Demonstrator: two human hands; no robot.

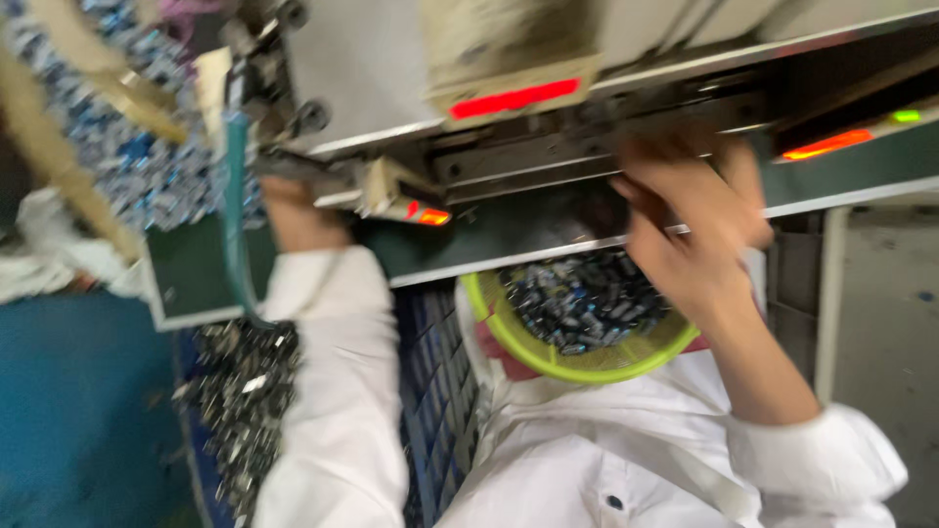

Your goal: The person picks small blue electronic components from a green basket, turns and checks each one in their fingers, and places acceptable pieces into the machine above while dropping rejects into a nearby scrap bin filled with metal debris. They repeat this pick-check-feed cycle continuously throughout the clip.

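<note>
Bare fingers (650, 210) of the right hand (690, 230) were curled loosely against the underside of a grey machine (548, 156), grasping nothing visible. Left hand (289, 210) reached under the same machine; its fingers were hidden, grip impossible to tell. Yellow-green basket (548, 357) of small dark metal parts (587, 298) sat just below the right hand. White sleeves (337, 391) covered both arms.
</note>
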